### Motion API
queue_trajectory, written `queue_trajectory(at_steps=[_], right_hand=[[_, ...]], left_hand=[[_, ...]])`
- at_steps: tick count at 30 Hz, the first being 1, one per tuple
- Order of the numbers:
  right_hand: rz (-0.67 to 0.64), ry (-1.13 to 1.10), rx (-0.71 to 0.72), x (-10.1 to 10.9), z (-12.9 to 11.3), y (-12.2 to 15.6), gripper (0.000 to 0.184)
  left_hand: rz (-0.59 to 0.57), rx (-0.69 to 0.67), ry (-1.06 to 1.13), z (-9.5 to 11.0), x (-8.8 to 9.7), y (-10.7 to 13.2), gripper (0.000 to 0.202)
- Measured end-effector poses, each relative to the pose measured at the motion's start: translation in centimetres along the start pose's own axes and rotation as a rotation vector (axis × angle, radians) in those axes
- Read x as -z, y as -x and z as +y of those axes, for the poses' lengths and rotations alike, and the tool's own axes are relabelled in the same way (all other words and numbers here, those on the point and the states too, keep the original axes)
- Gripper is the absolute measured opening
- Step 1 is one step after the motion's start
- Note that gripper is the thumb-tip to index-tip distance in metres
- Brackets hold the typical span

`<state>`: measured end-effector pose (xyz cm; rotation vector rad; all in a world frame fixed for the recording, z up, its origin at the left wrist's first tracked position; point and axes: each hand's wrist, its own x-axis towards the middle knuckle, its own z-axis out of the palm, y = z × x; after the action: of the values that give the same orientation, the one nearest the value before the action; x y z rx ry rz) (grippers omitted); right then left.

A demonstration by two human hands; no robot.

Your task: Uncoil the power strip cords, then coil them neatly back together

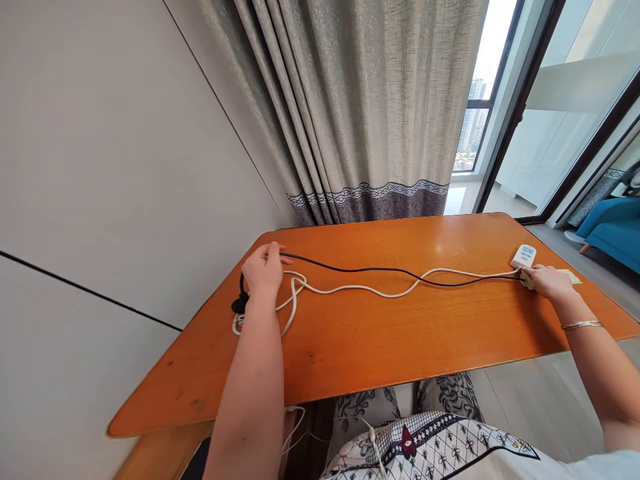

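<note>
- head view: the left hand [263, 270] rests closed over the black cable [380, 270] near its plug end, at the left of the orange table [380, 347].
- the right hand [549, 280] pinches the far ends of the black cable and white cable [360, 289], just beside a white device [523, 256].
- both cables stretch between the hands, crossing mid-table; the white one loops under the left wrist.

Bare forearms, 1 thin silver bangle [581, 325] on the right wrist, patterned black-and-white clothing [430, 440] over the lap.
</note>
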<state>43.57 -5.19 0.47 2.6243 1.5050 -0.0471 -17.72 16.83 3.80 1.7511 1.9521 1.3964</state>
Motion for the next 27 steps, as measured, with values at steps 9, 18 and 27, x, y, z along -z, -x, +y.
queue_trajectory(at_steps=[9, 18, 27], right_hand=[[0.000, -0.195, 0.513, 2.1, -9.9, 2.1, 0.079], [0.003, -0.192, 0.862, 1.7, -26.4, 4.8, 0.106], [-0.032, -0.075, 0.896, 0.5, -29.6, 6.1, 0.027]], left_hand=[[-0.263, -0.070, -0.359, 2.5, -1.5, 2.8, 0.031], [-0.819, -0.688, -0.178, 7.2, -7.2, 9.2, 0.070], [-1.045, -0.665, -0.252, 5.4, -10.0, 10.4, 0.026]])
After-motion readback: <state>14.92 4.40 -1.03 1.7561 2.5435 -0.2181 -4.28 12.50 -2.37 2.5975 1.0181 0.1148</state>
